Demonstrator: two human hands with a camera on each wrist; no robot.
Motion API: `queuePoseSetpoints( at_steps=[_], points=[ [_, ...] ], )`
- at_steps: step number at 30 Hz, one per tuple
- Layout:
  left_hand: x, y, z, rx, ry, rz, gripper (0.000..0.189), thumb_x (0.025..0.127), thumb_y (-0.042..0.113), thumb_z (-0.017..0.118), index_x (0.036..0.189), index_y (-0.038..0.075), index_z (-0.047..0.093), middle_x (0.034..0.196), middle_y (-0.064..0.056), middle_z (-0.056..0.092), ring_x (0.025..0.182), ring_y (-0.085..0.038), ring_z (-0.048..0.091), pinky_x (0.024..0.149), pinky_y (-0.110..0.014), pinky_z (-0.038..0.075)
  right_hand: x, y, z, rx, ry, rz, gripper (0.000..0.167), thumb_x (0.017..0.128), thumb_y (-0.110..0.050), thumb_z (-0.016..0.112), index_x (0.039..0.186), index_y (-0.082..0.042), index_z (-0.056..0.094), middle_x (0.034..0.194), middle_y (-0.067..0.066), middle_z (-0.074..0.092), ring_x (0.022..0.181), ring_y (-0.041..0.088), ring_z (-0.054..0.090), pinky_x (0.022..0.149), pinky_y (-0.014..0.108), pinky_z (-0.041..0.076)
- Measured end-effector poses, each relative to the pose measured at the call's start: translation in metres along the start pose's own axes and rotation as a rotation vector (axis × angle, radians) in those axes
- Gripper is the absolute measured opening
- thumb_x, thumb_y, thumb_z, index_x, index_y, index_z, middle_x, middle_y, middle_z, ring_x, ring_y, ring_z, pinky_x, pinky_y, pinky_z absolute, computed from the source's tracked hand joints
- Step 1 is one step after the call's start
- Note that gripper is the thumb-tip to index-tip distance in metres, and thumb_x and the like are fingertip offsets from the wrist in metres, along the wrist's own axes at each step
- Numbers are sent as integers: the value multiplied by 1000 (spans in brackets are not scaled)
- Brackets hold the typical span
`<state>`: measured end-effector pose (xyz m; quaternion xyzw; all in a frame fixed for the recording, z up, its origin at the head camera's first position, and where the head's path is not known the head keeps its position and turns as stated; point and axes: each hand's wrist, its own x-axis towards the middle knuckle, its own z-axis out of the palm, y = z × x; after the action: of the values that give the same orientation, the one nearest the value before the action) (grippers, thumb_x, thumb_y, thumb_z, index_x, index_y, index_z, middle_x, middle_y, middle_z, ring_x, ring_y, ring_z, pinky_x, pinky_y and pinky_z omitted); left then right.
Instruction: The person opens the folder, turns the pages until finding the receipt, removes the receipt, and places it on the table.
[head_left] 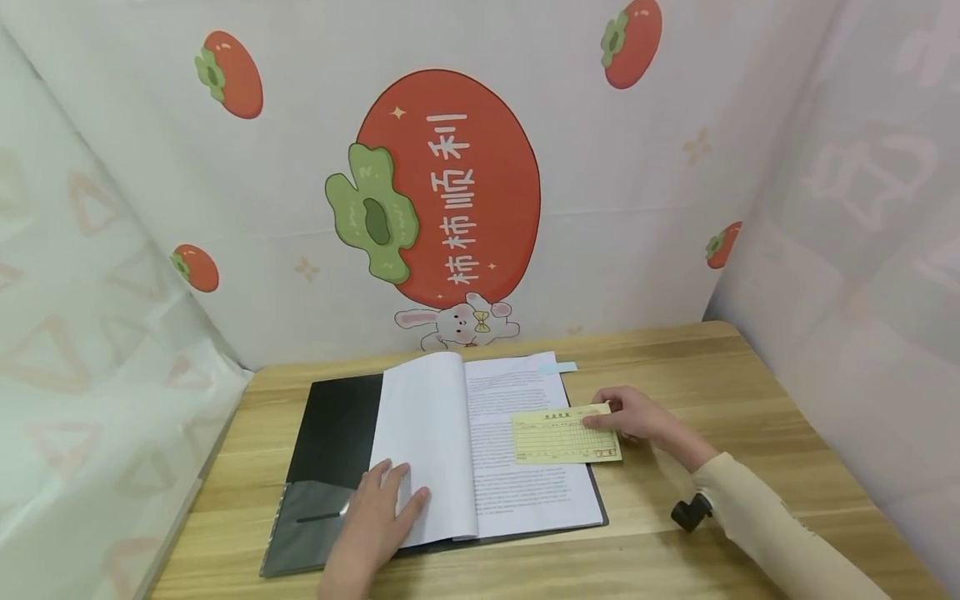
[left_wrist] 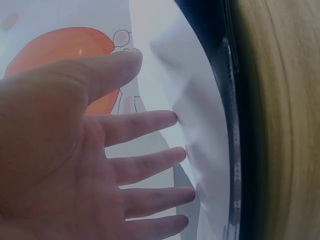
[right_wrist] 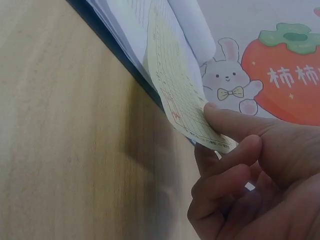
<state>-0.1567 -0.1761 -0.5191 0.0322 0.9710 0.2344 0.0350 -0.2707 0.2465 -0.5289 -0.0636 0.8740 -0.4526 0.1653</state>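
Note:
A black folder lies spread on the table with printed pages facing up on its right side. Turned-over white sheets curve up along the middle. My left hand rests with spread, straight fingers on the left-hand sheets, near their lower edge. In the left wrist view its fingertips meet the white paper. Between thumb and fingers my right hand pinches the right end of a yellow receipt slip. The slip overlaps the printed pages and reaches past the folder's right edge.
A pale blue tab sticks out at the pages' upper right. The wooden table extends to the right of the folder. Behind it hangs a white cloth printed with persimmons and a rabbit. Cloth walls stand at both sides.

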Motion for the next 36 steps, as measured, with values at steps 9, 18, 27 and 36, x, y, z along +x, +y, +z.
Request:
queuePoseSetpoints(
  at_steps=[9, 18, 27, 36],
  points=[
    [4, 8, -4, -5, 157, 112, 60, 106, 42, 64, 145, -3, 56, 153, -30, 46, 140, -51, 46, 112, -66, 41, -10, 7, -10, 51, -69, -17, 24, 96, -29, 80, 103, -8, 71, 68, -2, 50, 48, 9, 41, 47, 22, 37],
    [21, 15, -4, 83, 244, 192, 64, 107, 46, 60, 150, -1, 52, 157, -26, 45, 148, -48, 39, 120, -67, 30, -18, 28, -37, 113, -180, -76, 24, 101, -25, 74, 107, -3, 67, 60, -5, 45, 44, 7, 37, 45, 21, 34],
    [34, 31, -5, 118, 380, 220, 67, 106, 52, 57, 156, 7, 49, 161, -23, 42, 155, -49, 26, 121, -70, 26, -32, 69, -83, 122, -227, -90, 23, 104, -18, 70, 102, 4, 62, 61, -5, 54, 43, 3, 32, 42, 18, 28],
    [45, 39, -11, 153, 358, 241, 67, 105, 51, 58, 158, 10, 48, 163, -23, 40, 155, -50, 25, 121, -72, 22, -46, 90, -105, -24, -156, -69, 21, 103, -20, 70, 100, -2, 60, 55, -9, 40, 43, 3, 35, 44, 19, 33]
  ],
)
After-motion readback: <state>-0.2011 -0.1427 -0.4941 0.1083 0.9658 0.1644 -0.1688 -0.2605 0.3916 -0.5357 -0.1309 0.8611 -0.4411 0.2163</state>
